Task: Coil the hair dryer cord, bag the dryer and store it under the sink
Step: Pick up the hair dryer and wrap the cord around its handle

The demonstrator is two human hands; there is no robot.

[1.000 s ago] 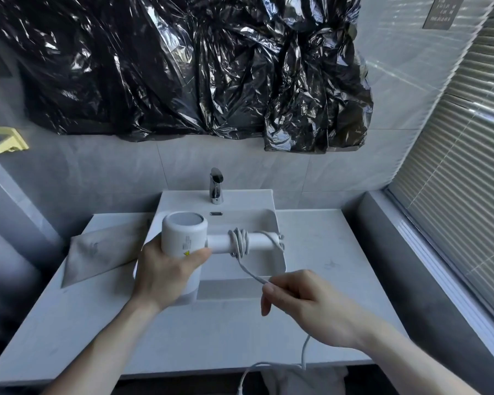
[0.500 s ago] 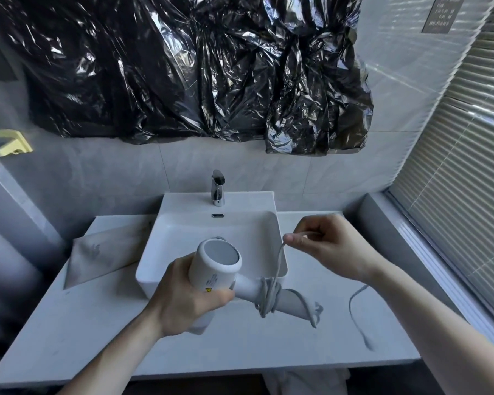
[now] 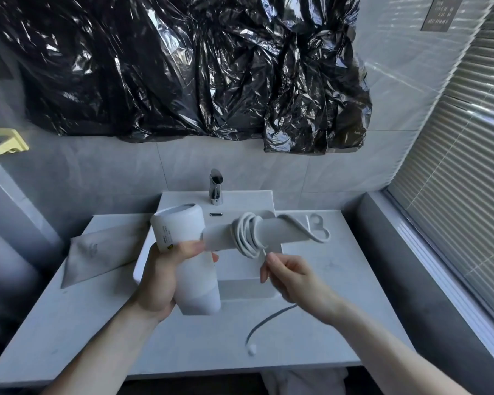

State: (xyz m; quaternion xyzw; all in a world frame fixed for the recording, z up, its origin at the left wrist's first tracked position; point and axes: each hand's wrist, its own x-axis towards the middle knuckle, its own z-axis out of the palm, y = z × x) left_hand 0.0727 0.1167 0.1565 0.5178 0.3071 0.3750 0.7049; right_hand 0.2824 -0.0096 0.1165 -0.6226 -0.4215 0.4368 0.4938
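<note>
Grey tiles cover the wall (image 3: 83,178) behind a pale countertop (image 3: 77,332), and crumpled black plastic sheeting (image 3: 183,67) hangs across the upper part of this wall. At the far left a small yellow hook (image 3: 9,141) is fixed to the wall. Below it, on the left part of the countertop, a flat grey bag (image 3: 97,255) lies beside the white sink (image 3: 240,286). A chrome tap (image 3: 216,186) stands at the back edge of the sink.

Over the basin the left hand (image 3: 161,280) holds the white hair dryer (image 3: 188,252). Its fingers are curled around the body, with the thumb pressed on the front near a small label. The dryer body points up and down, and its handle (image 3: 280,230) goes out to the right. Several turns of the white cord (image 3: 247,235) are wound around this handle, and one loose loop (image 3: 318,230) sticks out past its end.

To the right, the right hand (image 3: 291,277) is just below the coil. Its thumb and fingertips pinch the cord, and the other fingers are bent. From this hand the rest of the cord hangs down blurred over the front of the countertop, and it ends in a small white tip (image 3: 252,351). At the far right, window blinds (image 3: 468,166) fill the side wall.
</note>
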